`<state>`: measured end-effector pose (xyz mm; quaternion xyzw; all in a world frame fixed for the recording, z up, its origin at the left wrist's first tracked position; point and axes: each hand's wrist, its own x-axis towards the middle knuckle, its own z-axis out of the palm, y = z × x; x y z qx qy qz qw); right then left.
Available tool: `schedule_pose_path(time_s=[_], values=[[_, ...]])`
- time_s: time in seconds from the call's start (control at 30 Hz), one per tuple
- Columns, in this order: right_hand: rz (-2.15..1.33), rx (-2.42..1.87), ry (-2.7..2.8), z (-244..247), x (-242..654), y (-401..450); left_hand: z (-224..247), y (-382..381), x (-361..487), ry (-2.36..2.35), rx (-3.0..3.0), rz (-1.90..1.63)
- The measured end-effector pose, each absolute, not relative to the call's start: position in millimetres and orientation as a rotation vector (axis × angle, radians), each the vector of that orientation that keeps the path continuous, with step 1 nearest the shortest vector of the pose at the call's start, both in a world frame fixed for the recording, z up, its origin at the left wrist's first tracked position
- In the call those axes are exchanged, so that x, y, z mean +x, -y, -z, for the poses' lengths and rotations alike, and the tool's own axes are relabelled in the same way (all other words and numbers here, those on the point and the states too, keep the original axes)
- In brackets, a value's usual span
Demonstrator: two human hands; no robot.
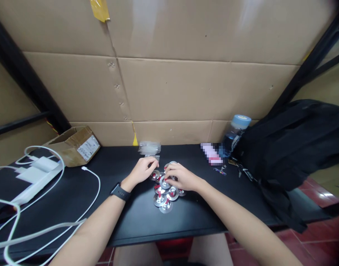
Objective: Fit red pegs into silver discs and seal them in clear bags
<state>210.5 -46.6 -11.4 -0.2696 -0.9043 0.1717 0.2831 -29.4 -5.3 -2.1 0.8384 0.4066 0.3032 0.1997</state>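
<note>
White power strip (37, 187), cabled, at the desk's (201, 212) left end. Cardboard box (72, 147), open, near back left corner. Left hand (143, 169): fingers curled beside the discs, grip unclear. Clear plastic bags (149, 147), back edge. Metal discs (173, 193) with red cords, heaped mid-desk. Right hand (182, 175): fingers bent over the top disc, pinch unclear. Blue-lidded bottle (234, 136), back edge. Black backpack (291, 147), right end.

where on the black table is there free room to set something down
Bare tabletop shows between the cardboard box and the plastic bags, between the right forearm and the backpack, and between the metal discs and the near edge. Crowded: the left end, with power strip and cables, and around the metal discs.
</note>
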Motion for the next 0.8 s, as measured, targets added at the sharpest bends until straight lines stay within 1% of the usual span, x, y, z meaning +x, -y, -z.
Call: schedule_pose_path(time_s=[0.1,0.2,0.33,0.43,0.6,0.7,0.8], values=[[-0.576,-0.811,2.138,12,212,44,-1,12,-25,-1.047,2.323,-0.788],[-0.661,-0.882,1.906,13,214,42,0,18,-15,-0.947,2.246,-0.822],[-0.796,-0.816,1.836,13,216,42,4,24,-1,-0.973,2.196,-0.975],[-0.879,-0.805,1.79,11,215,46,4,27,5,-0.971,2.226,-1.014],[-0.915,-0.845,1.789,12,212,46,-2,27,0,-0.937,2.358,-0.962],[-0.957,-0.916,1.558,18,207,36,-11,22,-14,-0.95,2.444,-0.855],[-1.147,-0.906,1.334,23,206,25,-19,18,-25,-1.017,2.411,-0.829]])
